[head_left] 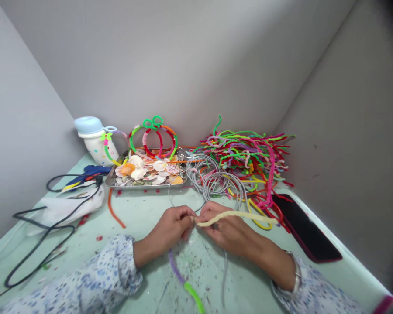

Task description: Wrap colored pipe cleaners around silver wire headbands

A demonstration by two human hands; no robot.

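Left hand (172,224) and right hand (227,229) are pinching a cream pipe cleaner (236,214) above the bench (249,281), its tail lying loose, seemingly not yet wound. Below, purple and green sections are already covering a strand (194,294).

The head camera looks forward and down across the table (136,214).
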